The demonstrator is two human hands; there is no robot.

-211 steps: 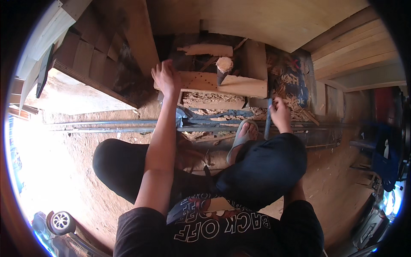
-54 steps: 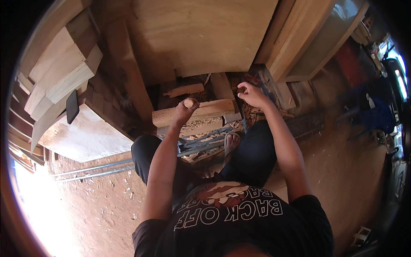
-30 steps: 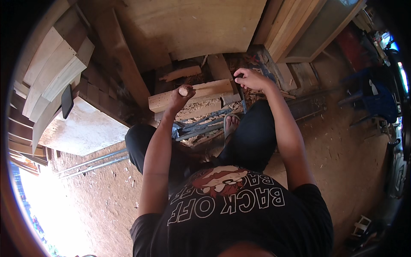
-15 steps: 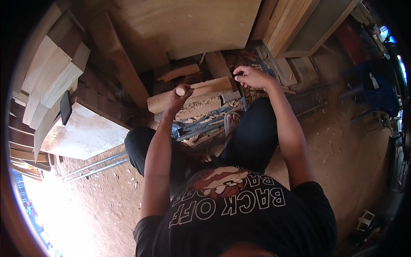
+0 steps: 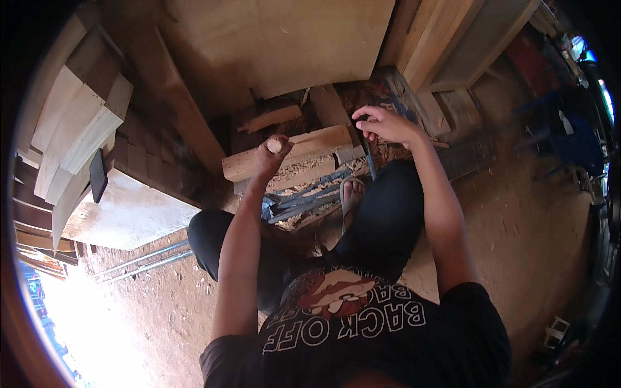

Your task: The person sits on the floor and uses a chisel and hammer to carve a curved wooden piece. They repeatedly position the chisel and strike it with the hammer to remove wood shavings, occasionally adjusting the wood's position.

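My left hand [image 5: 270, 155] is closed around a round wooden handle [image 5: 275, 146], its pale, worn end turned up towards me. What lies below the handle is hidden by the fist. Both hand and handle are over the left part of a thick wooden beam [image 5: 317, 143], which lies across in front of my knees. Past the beam's right end, my right hand [image 5: 387, 125] hangs in the air with loosely bent fingers apart. Nothing shows in its grasp.
Wood shavings [image 5: 301, 173] and grey bars [image 5: 310, 198] lie in front of the beam. A rough offcut [image 5: 272, 119] is behind it. A large wooden panel [image 5: 284, 45] stands at the back, stacked boards [image 5: 84, 123] at left, a blue chair [image 5: 572, 145] at right.
The whole view has shifted slightly. My right hand's fingers look a little more spread. My left hand keeps its hold on the wooden handle above the beam.
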